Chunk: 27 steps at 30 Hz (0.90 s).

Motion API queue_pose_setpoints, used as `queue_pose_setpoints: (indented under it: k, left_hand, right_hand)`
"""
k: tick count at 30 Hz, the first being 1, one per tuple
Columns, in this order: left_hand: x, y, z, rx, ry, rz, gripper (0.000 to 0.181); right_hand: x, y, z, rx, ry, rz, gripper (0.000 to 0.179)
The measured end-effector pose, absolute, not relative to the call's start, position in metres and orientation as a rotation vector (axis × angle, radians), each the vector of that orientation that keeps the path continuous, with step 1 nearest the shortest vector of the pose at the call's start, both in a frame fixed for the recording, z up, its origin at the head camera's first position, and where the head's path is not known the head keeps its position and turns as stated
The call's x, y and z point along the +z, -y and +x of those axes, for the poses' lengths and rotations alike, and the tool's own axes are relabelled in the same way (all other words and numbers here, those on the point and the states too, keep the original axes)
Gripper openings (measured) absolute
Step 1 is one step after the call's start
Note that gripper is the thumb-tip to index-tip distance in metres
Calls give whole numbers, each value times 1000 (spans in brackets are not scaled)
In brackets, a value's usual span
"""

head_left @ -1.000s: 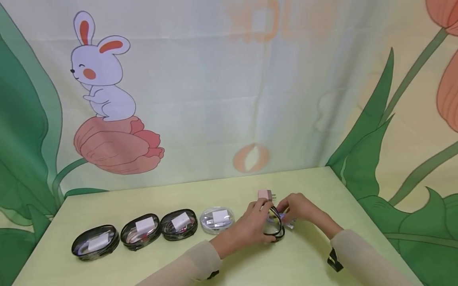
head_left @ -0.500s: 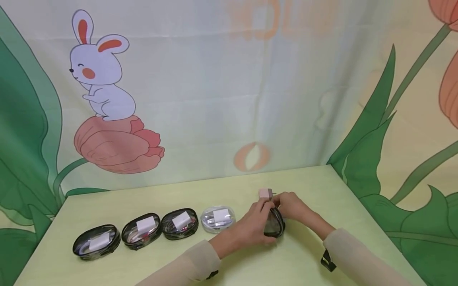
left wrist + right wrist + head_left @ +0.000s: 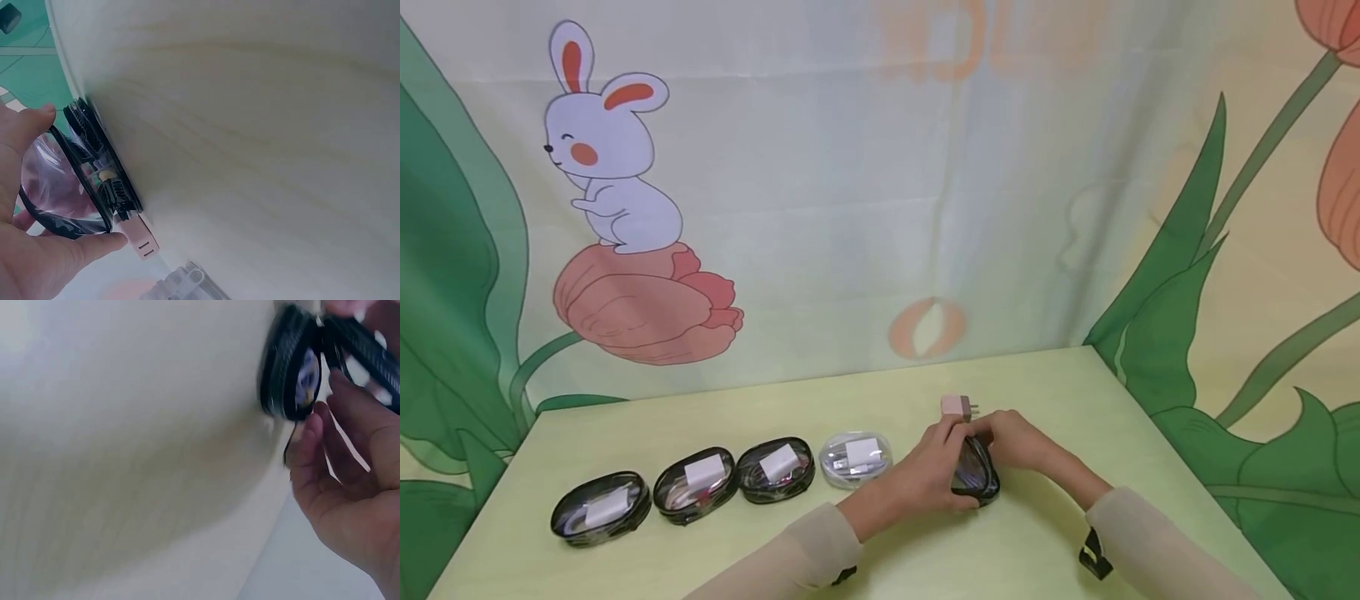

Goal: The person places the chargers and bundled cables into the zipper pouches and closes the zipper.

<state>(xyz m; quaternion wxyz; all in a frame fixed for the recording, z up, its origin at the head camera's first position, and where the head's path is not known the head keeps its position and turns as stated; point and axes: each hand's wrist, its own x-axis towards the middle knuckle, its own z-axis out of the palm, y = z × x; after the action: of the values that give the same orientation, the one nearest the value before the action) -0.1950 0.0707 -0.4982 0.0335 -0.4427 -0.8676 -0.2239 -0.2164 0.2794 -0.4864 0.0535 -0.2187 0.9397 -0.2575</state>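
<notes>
My left hand grips a small clear zip pouch with black trim. In the left wrist view its thumb and fingers span the raised clear lid, and the black zip teeth show along the parted edges. A lilac cable with a yellowish piece sits inside, partly hidden by the pouch wall. My right hand is at the pouch's far right end. In the right wrist view its fingers are spread and bent, with tips right at the pouch opening. A pink charger plug lies just behind the pouch.
To the left, a row holds a white-trimmed clear pouch and three black-trimmed ones, each with a white charger inside. They lie on a pale yellow table. A printed cloth backdrop rises at the table's back edge.
My right hand has moved left from beside the pouch to its opening. The lilac cable it held is now inside the pouch. My left hand keeps its hold.
</notes>
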Motion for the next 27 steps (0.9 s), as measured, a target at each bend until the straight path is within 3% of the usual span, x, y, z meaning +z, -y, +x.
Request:
queue_pose_setpoints:
  k: [4,14,27]
  left_hand:
    - [-498,-70,-195,-687,2695,-1339,91]
    - [-499,-65,-195,-550,2730,-1360,98]
    - [-496,-53,-194,-586,2820,-1200,102]
  right_hand:
    - [-489,-293,-230,-915,-2960,-597,26]
    - [-502,-299,-265,-830,-2885,-714,59]
    - [-507,-296,-279,-732,-2873,-735,52]
